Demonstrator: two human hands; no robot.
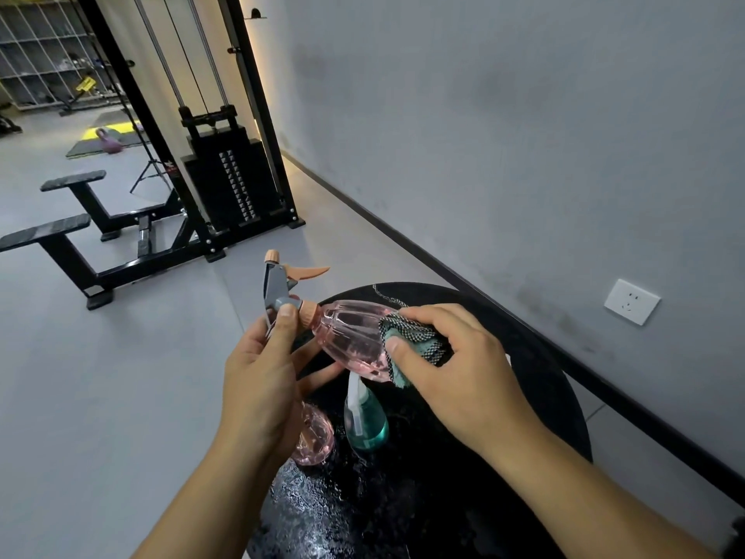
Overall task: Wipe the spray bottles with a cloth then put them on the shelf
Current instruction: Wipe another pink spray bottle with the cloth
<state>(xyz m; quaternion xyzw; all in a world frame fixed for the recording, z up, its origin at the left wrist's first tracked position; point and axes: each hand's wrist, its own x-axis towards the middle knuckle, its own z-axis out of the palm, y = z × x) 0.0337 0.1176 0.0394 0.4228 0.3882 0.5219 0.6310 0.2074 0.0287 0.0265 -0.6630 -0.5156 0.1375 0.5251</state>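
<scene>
A clear pink spray bottle (348, 336) with a grey head and peach trigger lies sideways in the air above a round black table (536, 357). My left hand (262, 377) grips its neck and spray head. My right hand (455, 365) holds a teal and black-checked cloth (415, 340) bunched against the bottle's wide end. A teal spray bottle (366, 421) with a white trigger stands on the table under the hands. A second pink bottle (316, 435) stands beside it at the table's left edge, partly hidden by my left wrist.
A grey wall with a white socket (631, 302) runs along the right. A black cable weight machine (229, 183) and two black benches (68, 236) stand on the grey floor to the left. Storage shelving (44, 46) is at the far back left.
</scene>
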